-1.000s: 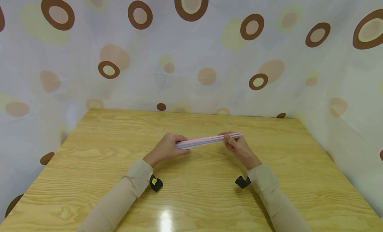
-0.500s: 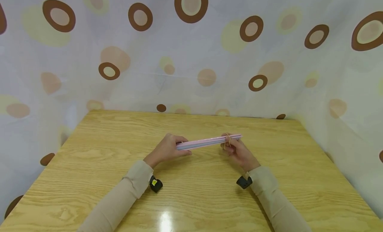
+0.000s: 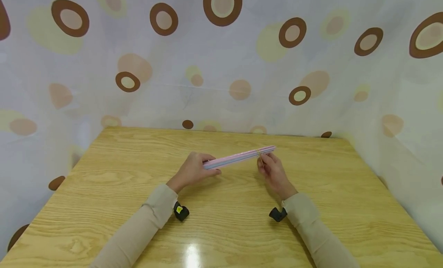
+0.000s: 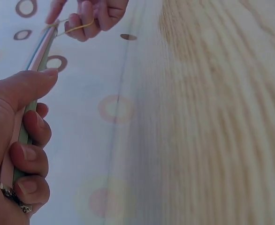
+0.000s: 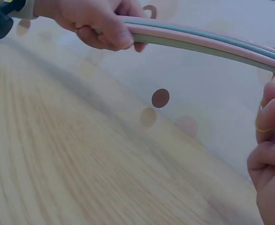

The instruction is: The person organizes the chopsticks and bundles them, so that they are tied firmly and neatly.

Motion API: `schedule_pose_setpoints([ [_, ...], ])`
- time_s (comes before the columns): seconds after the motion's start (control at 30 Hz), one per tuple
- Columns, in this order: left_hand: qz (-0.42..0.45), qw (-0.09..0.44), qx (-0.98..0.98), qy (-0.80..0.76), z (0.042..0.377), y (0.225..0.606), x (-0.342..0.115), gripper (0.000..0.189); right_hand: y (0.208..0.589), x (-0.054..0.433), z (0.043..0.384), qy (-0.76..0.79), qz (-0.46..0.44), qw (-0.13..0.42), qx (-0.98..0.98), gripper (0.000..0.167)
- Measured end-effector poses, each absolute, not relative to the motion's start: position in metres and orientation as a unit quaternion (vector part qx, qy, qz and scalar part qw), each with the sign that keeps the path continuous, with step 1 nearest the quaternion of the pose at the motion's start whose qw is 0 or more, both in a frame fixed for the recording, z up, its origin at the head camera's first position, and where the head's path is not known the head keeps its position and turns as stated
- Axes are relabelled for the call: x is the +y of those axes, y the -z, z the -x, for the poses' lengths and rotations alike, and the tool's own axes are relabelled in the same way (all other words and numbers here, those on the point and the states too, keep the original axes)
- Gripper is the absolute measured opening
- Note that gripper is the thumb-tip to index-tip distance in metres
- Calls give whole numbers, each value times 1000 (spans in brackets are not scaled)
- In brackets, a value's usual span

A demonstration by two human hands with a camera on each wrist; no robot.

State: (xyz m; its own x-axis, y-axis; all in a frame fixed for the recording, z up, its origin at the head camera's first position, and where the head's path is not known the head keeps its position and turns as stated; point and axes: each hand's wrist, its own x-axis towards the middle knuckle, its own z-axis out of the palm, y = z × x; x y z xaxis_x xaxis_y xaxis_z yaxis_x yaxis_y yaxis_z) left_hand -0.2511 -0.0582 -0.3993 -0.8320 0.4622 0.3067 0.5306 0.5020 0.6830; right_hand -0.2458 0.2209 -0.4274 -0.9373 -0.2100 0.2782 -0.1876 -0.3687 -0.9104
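Stick bundle, pink, blue and green, is held raised above the surface, slanting upward toward the right. Nearest the head camera, two beige sleeves reach in from the near side, each with a dark wrist mount. Beyond them, the left-hand grip is wrapped about one end of the sticks, thumb on one side and fingers curled on the other, seemingly to steady them and leave the other end free for finer work. The right-hand grip is mostly curled beside that other end, with a yellow band hooked over its fingers and running round the sticks; the band looks taut between the two. Whether this grip also pinches the sticks is hard to tell, since the right wrist view cuts it off at the border. The bundle's tip projects just past the band, and being off the surface gives the fingers space underneath. Farther on, the surface runs back to a far edge well apart from the hands, while its side edges slant away, with room on both sides for the arms to swing. Spotted cloth stands along those edges, bounding the back and both flanks.
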Motion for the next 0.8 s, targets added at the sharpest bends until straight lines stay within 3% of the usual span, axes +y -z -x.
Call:
schedule_pose_setpoints([
  [0.2,245,49,-872,422,250,400,-56,27,430,210,243,667,143,-83,727,20],
  [0.47,179,32,-873,452,252,403,-55,25,428,194,241,417,281,-223,835,31],
  [0.8,156,-11,-875,459,254,405,-55,28,424,192,238,401,349,-227,816,35],
])
